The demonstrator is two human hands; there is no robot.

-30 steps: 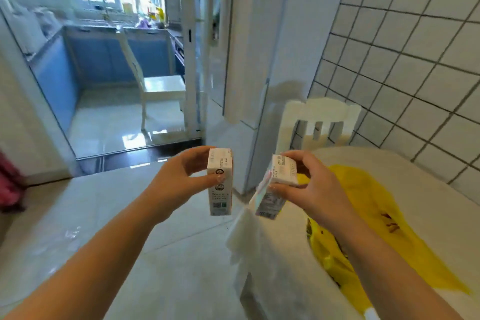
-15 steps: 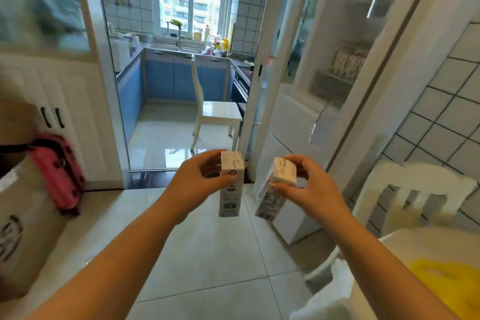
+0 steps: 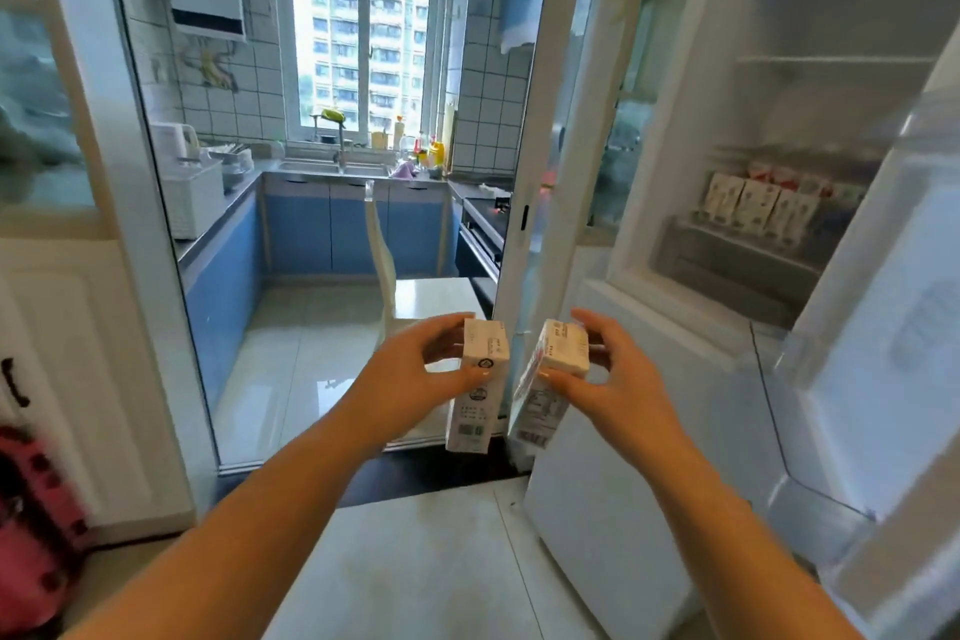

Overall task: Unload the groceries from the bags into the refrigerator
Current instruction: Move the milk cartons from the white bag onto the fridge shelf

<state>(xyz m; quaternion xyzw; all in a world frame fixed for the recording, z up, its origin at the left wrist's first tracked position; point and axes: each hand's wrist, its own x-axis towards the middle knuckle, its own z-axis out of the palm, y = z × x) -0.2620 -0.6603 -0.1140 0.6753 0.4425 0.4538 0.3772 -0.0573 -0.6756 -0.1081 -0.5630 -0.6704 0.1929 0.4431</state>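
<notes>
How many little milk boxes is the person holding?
2. One carton is in the left hand, one carton in the right hand. More similar cartons sit blurred inside the fridge.

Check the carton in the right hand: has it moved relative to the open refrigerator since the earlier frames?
Yes. The right-hand carton is now nearer the refrigerator, level with its lower front; earlier it was beside the table.

Open refrigerator (image 3: 675, 203): row of cartons (image 3: 753, 205) upright on shelf (image 3: 727, 244). Tiled floor (image 3: 415, 561) below.
</notes>
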